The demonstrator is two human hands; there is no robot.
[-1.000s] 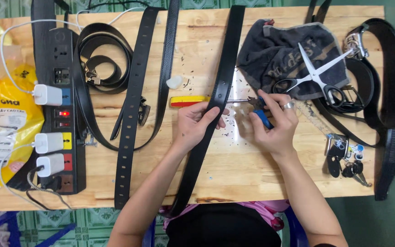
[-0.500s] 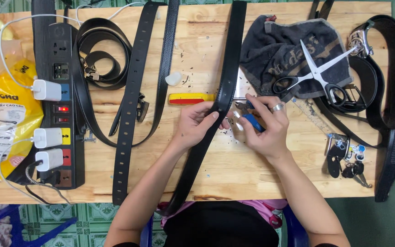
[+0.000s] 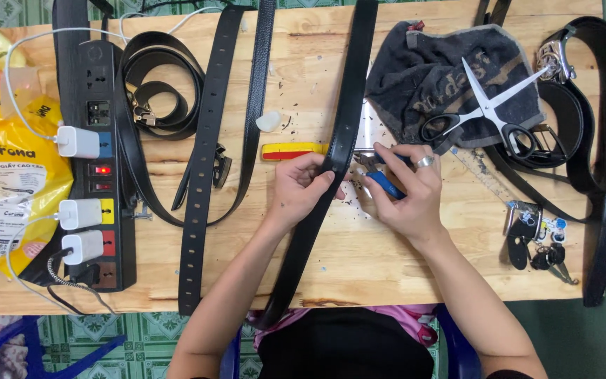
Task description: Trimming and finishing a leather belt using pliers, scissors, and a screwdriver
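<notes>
Head view: both hands, left hand [image 3: 301,189] and right hand [image 3: 405,193], on black belt [image 3: 345,126]

Pale wooden worktop [image 3: 387,260]: power strip [image 3: 96,175] left, black belts [image 3: 205,161] across, dark cloth [image 3: 450,84] with scissors [image 3: 485,112] far right, keys [image 3: 538,242] near right.

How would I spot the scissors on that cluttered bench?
Look to the far right part of the wooden table, where a dark crumpled cloth lies. The scissors rest open on it: the only thing with shiny crossed blades and black loop handles.

Three chargers [image 3: 78,142], one scissors [image 3: 484,111]
</notes>
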